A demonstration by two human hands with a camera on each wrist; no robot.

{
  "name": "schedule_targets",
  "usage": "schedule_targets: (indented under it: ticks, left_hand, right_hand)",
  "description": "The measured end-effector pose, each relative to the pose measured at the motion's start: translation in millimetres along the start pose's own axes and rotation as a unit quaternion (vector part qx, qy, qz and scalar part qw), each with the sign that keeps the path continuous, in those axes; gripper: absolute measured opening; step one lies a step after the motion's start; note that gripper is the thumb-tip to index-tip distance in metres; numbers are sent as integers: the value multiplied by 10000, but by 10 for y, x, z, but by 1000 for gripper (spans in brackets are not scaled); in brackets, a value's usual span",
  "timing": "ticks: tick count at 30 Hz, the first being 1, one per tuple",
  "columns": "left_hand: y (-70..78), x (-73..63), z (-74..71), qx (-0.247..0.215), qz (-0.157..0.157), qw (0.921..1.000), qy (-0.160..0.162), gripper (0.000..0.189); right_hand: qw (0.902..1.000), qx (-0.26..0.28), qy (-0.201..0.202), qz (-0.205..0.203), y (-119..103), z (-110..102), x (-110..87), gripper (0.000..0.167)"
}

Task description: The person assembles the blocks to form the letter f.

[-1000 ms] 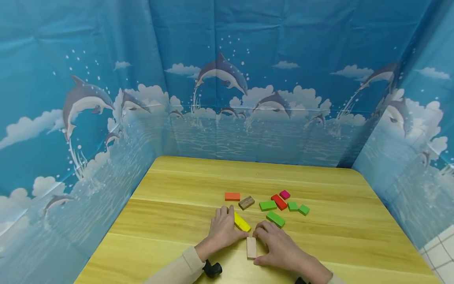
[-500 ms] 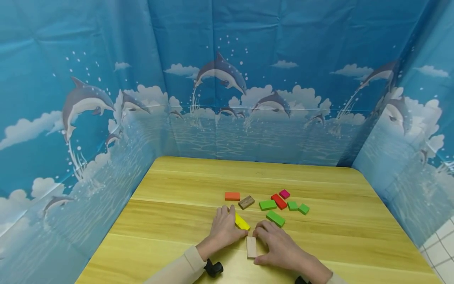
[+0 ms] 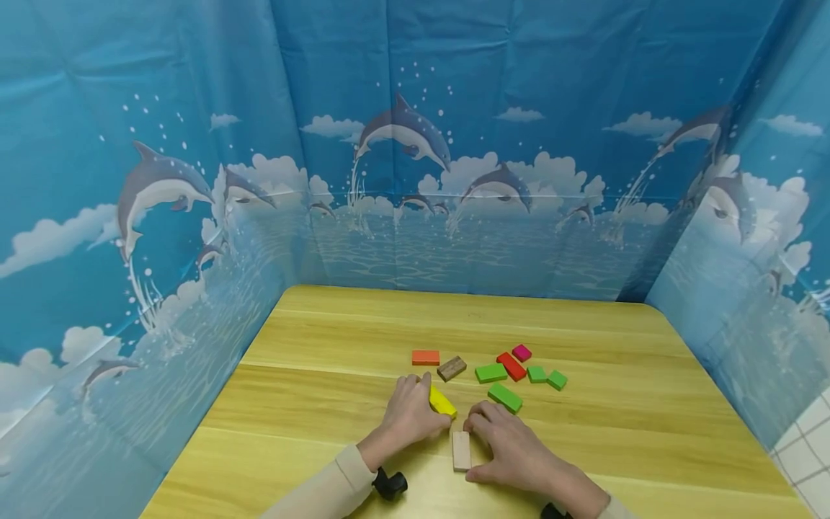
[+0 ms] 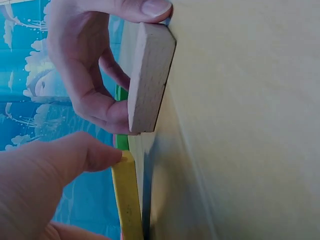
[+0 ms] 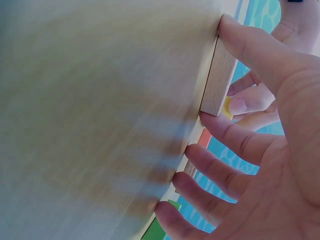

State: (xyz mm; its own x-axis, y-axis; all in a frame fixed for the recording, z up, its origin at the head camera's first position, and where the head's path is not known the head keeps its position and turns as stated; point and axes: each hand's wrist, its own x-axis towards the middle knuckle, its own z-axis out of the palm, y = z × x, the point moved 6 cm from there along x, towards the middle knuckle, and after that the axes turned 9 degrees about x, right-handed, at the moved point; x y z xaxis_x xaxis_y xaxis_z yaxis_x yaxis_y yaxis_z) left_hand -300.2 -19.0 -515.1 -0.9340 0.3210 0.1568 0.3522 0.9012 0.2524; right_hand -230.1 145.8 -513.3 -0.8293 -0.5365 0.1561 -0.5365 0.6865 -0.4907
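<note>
My left hand (image 3: pixel 408 409) holds a yellow block (image 3: pixel 442 404) by its ends, thumb at the near end and fingers at the far end. In the left wrist view the thumb presses the yellow block's (image 4: pixel 128 195) end. To the right, my right hand (image 3: pixel 509 443) pinches a pale wooden block (image 3: pixel 461 452) lengthwise. Its thumb is at the near end and its index finger at the far end, as the right wrist view shows on the pale block (image 5: pixel 218 77). The other right fingers are spread with their tips at the tabletop. The yellow block lies slanted, just beyond the pale one.
Beyond the hands on the wooden table (image 3: pixel 311 346) lie an orange block (image 3: pixel 425 357), a brown block (image 3: pixel 452 368), a red block (image 3: pixel 511 366), a magenta cube (image 3: pixel 521 352) and several green blocks (image 3: pixel 504 398). A dolphin-print curtain (image 3: pixel 415 238) surrounds the table's far side.
My left hand and the yellow block have shifted very slightly left and away from the pale block. The right hand keeps its hold on the pale block, practically still.
</note>
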Motion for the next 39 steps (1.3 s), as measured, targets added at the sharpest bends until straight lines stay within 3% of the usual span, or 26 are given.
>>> schedule_targets:
  ticks: [10,16,26,39]
  left_hand:
    - [-14,59,26,-677,298,9969,-254,78]
    - [1,83,40,-1061,731,9908,-417,74]
    - [39,105,89,-830,1505,9836,-554,79]
    - [68,132,152,-661,1975,9722,-1073,74]
  right_hand:
    - [10000,12,-40,16,21,-4,9,59]
    - [10000,32,-59,22,7,-11,14,58]
    - [10000,-4,-53,51,13,-3,12,61]
    - [9999,-19,-53,152,56,27,20,60]
